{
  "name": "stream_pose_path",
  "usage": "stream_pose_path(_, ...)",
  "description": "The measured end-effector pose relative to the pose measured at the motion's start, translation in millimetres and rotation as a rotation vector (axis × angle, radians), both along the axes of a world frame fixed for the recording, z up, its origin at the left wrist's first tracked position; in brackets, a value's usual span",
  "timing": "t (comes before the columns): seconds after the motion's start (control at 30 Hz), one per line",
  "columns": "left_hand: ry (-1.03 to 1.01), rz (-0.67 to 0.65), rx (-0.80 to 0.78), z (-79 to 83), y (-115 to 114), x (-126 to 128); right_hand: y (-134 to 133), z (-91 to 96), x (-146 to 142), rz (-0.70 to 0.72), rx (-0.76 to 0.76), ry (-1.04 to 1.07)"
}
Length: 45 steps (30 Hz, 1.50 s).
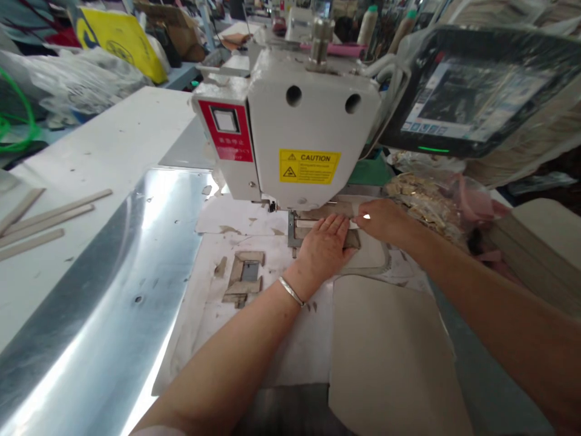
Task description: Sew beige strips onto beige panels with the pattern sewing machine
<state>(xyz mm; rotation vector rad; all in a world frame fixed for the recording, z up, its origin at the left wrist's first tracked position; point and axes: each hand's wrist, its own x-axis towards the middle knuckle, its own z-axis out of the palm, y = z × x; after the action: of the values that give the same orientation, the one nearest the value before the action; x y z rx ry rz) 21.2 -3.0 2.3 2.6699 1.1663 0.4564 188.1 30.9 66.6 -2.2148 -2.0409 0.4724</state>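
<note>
My left hand (324, 245) lies flat, fingers stretched out, pressing a beige fabric piece (370, 254) onto the bed under the head of a white sewing machine (295, 121). My right hand (384, 221) rests beside it on the same piece, its fingertips pinched on a small white strip (358, 210) near the metal clamp frame (293, 233). A silver bangle (291, 291) is on my left wrist. A larger beige fabric panel (390, 357) lies nearer to me.
A touch-screen panel (472, 91) hangs at the upper right. Beige strips (45, 221) lie on the white table at left. A shiny metal plate (113, 290) covers the bed. A pile of small tan parts (422, 197) and stacked beige fabric (540, 242) are at right.
</note>
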Motion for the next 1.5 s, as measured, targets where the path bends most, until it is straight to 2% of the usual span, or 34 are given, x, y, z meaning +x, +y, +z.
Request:
stream_pose_path(0.13,0.011,-0.016,-0.017,0.9,2.9,-4.3,-2.0,5.7,-0.9,-0.269,-0.155,0.512)
stream_pose_path(0.27,0.019,-0.037,-0.029,1.4,5.7,-6.7,-5.0,2.4,9.3,-0.459,-0.269,0.880)
stream_pose_path(0.33,0.018,-0.039,-0.027,1.5,6.3,-6.7,-6.1,0.5,13.3,-0.497,-0.298,0.977)
stream_pose_path(0.47,0.017,-0.040,-0.028,2.1,6.5,-6.5,-7.3,-0.8,13.3,-0.493,-0.279,0.987)
stream_pose_path(0.7,0.040,-0.044,-0.064,6.5,5.4,-7.6,-9.4,-6.6,9.0,-0.569,-0.238,0.980)
stream_pose_path(0.9,0.070,-0.041,-0.069,11.1,4.5,-7.6,-10.2,-2.8,1.8,-0.622,-0.229,0.980)
stream_pose_path(1.23,0.020,-0.049,-0.029,2.3,6.3,-7.2,-12.0,-3.0,0.9,-0.644,-0.223,0.946)
stream_pose_path(1.5,0.028,-0.040,-0.030,2.2,5.9,-5.5,-13.9,-8.7,-1.5,-0.664,-0.168,0.927)
